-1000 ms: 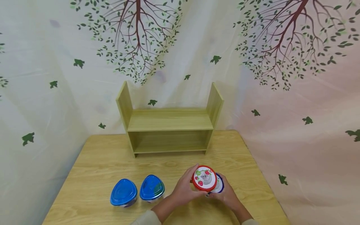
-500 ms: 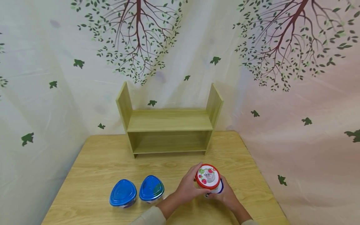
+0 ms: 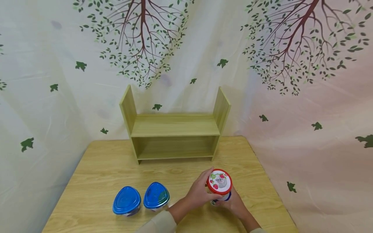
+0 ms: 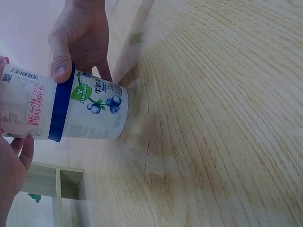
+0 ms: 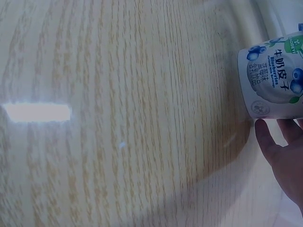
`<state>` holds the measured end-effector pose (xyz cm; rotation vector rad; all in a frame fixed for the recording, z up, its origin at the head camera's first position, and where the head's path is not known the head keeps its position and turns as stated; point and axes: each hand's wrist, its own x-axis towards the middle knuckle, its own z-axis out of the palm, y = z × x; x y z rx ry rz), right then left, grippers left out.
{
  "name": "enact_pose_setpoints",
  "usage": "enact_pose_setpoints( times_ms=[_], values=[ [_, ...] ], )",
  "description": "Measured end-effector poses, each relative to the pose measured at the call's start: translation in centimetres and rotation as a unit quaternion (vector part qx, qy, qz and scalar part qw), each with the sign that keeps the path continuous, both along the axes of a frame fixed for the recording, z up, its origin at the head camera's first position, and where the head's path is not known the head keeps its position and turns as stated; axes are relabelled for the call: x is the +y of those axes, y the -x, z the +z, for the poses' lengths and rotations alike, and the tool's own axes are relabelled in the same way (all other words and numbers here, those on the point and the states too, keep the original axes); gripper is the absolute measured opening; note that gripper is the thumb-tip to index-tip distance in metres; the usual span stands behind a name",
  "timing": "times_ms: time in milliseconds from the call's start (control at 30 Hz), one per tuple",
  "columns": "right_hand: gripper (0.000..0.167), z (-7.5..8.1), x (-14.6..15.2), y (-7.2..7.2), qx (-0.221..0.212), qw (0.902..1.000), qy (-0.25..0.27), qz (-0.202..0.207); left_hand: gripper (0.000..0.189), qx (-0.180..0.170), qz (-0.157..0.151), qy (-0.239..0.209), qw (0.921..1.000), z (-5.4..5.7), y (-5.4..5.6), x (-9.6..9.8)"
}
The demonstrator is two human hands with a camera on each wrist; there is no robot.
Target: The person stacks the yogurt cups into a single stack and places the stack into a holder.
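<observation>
My left hand (image 3: 199, 191) grips a white cup with a red lid (image 3: 220, 182), printed with strawberries. Below it is a white cup with a blue lid (image 4: 98, 106), showing blueberries, which my right hand (image 3: 234, 202) holds around the side. In the left wrist view the base of the red-lidded cup (image 4: 26, 101) meets the blue lid, so the two are stacked in line. Seen from the right wrist, the blueberry cup (image 5: 274, 78) stands low by the tabletop, with my right fingers (image 5: 267, 139) at its side. From the head, the red lid hides most of the blue one.
Two tubs with blue rounded-triangle lids, a left tub (image 3: 126, 200) and a right tub (image 3: 156, 195), stand left of my hands. A two-level wooden shelf (image 3: 175, 124) is at the back of the wooden table (image 3: 102, 165), before a tree-print curtain (image 3: 189, 48).
My left hand has moved right with the red-lidded cup, from partly beside the blue-lidded cup to over it. My right hand stays nearly in place.
</observation>
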<state>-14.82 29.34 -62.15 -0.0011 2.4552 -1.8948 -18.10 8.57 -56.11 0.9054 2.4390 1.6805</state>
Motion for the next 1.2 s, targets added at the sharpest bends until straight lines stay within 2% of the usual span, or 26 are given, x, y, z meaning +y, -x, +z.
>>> enact_pose_setpoints(
  times_ms=[233, 633, 1000, 1200],
  values=[
    [0.094, -0.1, -0.2, -0.2, 0.015, 0.9999, -0.005, 0.000, 0.101, 0.007, 0.004, 0.012, 0.9999, 0.0, 0.2, 0.5],
    [0.089, -0.5, 0.1, -0.3, 0.074, 0.9972, -0.002, 0.007, 0.102, 0.009, -0.004, 0.022, 0.9997, 0.2, 0.1, 1.2],
    [0.089, -0.9, 0.2, -0.2, 0.066, 0.9978, -0.001, 0.010, 0.107, -0.007, -0.011, 0.036, 0.9993, 0.0, 0.4, 1.2],
    [0.088, -0.6, 0.1, -0.1, 0.066, 0.9978, -0.013, 0.003, 0.109, -0.018, -0.025, 0.041, 0.9987, 0.2, 0.6, 1.0]
  ],
)
